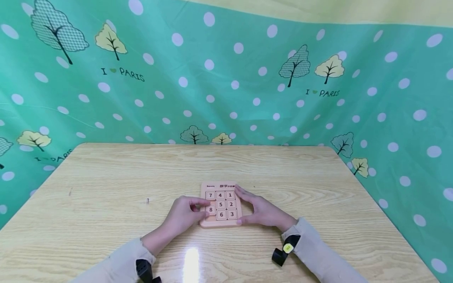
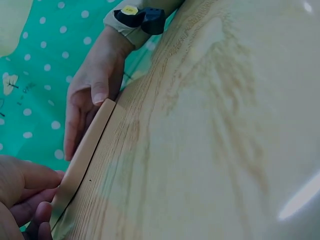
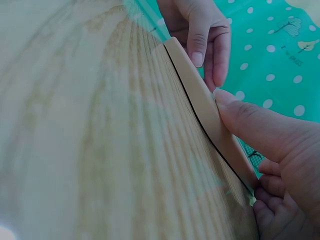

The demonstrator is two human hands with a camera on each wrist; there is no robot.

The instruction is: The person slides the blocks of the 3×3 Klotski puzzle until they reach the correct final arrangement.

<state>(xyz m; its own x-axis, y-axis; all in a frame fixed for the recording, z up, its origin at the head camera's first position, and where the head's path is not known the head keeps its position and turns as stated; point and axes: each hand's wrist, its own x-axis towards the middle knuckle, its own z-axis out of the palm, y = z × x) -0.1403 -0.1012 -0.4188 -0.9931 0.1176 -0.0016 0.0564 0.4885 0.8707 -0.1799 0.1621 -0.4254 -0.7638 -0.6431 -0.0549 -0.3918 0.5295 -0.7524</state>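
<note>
A peach sliding number puzzle (image 1: 221, 224) lies flat on the wooden table. Its left column shows the 8 tile (image 1: 210, 210) part-way between the middle and bottom rows, with gaps above and below it. My left hand (image 1: 185, 214) pinches that tile, index finger at its upper edge and thumb at its lower edge. On the other side my right hand (image 1: 263, 211) grips the board, thumb at the lower right corner and fingers at the upper right. In the right wrist view the board's side (image 3: 200, 95) stands edge-on, its tiles hidden.
The wooden table (image 1: 134, 173) spreads out around the board. Behind it hangs a green dotted curtain (image 1: 219, 102) with printed trees. A bright light reflection (image 1: 191, 263) falls near the front edge. Black wrist cameras (image 1: 280, 256) sit on both sleeves.
</note>
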